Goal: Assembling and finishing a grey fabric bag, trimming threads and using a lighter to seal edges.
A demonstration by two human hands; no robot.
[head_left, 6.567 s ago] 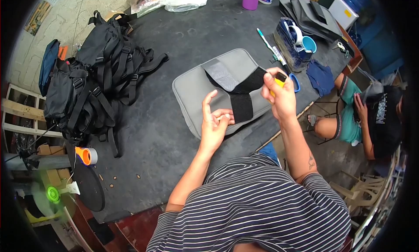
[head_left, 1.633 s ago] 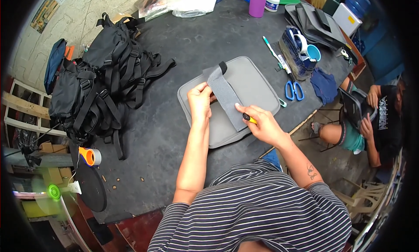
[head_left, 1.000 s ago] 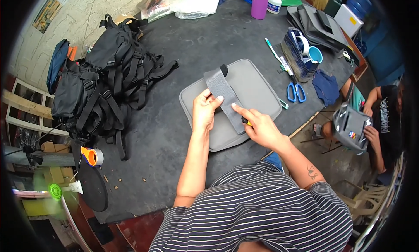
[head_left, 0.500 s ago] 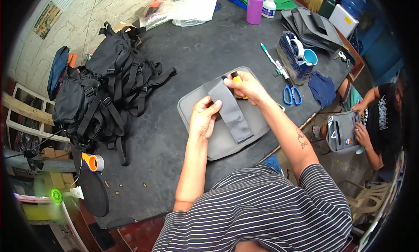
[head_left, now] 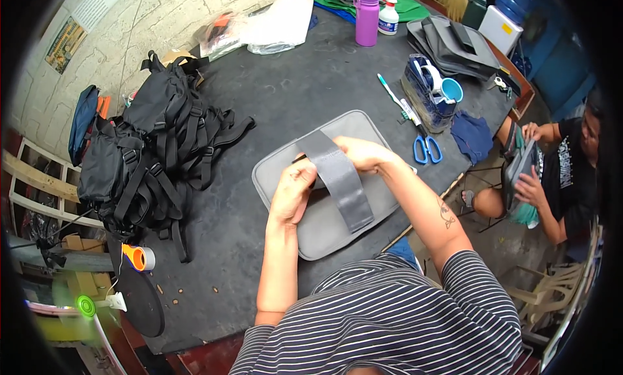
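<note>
A flat grey case (head_left: 324, 242) with rounded corners lies slantwise on the table in front of me. A wide dark grey strap (head_left: 351, 196) runs across it, its middle bowed up off the case. My left hand (head_left: 292, 188) is closed beside the strap's left edge, and a small dark tip (head_left: 298, 159) sticks out at its fingers; the rest of that thing is hidden. From the other side, my right hand (head_left: 365, 156) reaches in at the strap, its fingers tucked behind it and out of sight. The yellow and black tool is no longer visible in the right hand.
Black strapped bags (head_left: 162, 128) are heaped at left. Blue-handled scissors (head_left: 427, 149), a marker (head_left: 410, 111), a clear container (head_left: 425, 99) and dark blue cloth (head_left: 472, 137) lie at right. A purple bottle (head_left: 366, 21) stands behind. Beyond the table's right edge sits a person (head_left: 564, 174) handling a bag.
My right hand has moved down behind the strap, and the yellow and black tool it held is out of sight. The strap has bowed upward. My left hand has closed lower beside it.
</note>
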